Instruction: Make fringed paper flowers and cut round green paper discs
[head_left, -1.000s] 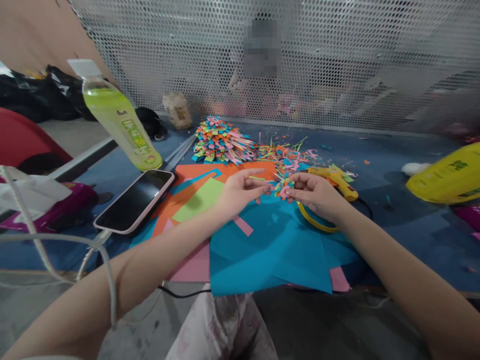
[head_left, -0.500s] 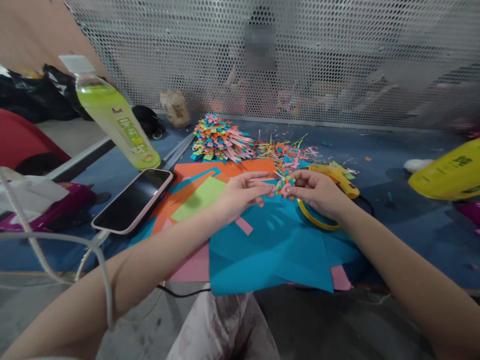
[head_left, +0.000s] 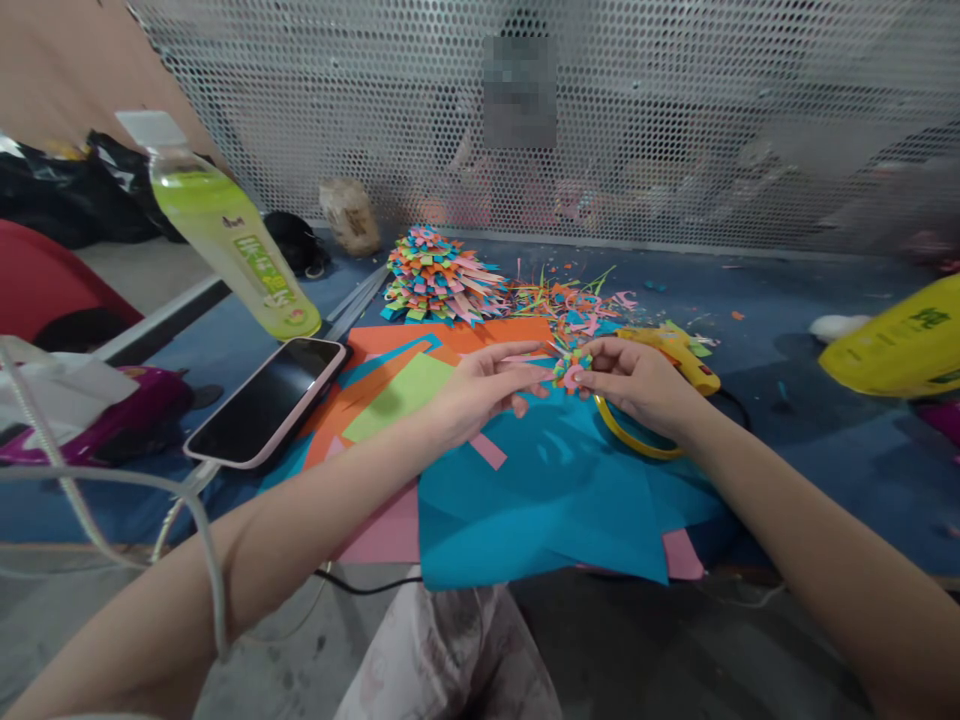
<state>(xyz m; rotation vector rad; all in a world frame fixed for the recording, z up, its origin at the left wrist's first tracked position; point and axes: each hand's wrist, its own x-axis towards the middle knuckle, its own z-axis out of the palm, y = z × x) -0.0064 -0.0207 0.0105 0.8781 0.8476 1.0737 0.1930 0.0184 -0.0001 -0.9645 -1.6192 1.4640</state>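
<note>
A small multicoloured paper piece (head_left: 571,372) with a pink curl on its face is pinched between the thumb and fingers of my right hand (head_left: 634,378). My left hand (head_left: 487,388) is at its left side, thumb and fingers stretched toward it; whether they grip its edge is too small to tell. Blue paper sheets (head_left: 525,500) lie below both hands. Behind my left hand stands a cone of many paper strips (head_left: 439,280), with loose paper scraps (head_left: 570,305) to its right. A yellow glue gun (head_left: 675,350) lies behind my right hand.
On the left are a phone (head_left: 266,400) with a white cable, a tilted green drink bottle (head_left: 232,235) and a purple tissue box (head_left: 127,410). A yellow ring-shaped handle (head_left: 637,440) lies under my right wrist. At the right edge is a yellow bottle (head_left: 900,340). Perforated metal (head_left: 675,120) stands behind.
The paper piece has turned slightly in my right hand's fingers. Both hands are otherwise in nearly the same place.
</note>
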